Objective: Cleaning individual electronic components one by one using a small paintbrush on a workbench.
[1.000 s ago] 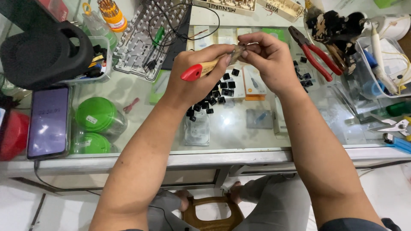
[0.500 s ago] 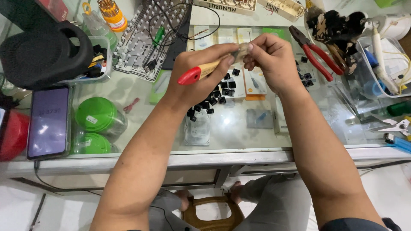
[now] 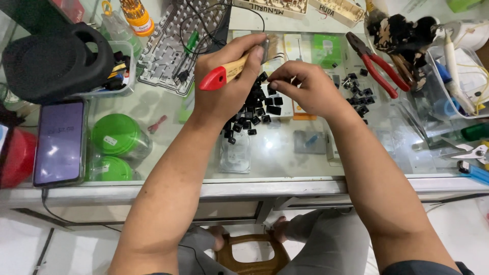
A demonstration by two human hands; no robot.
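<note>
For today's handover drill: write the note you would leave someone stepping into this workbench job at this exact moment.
Left hand: closed around a small brush with a red-tipped wooden handle, raised over the glass table.
Right hand: fingertips pinching a small black keycap beside the brush.
Black keycaps lie piled under the hands, a second cluster to the right, near red pliers.
Done or left: which keycaps are brushed cannot be told.

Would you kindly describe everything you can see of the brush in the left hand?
The brush has a pale, wood-looking handle with a red tip at its near end, a metal band, and light bristles at the far end. The left hand grips its handle, fingers wrapped over the middle, so part is hidden. It is held tilted, red tip pointing down-left, bristles up-right, above the black keycaps on the glass table. The right hand is close beside the bristles; I cannot tell whether they touch.
</note>
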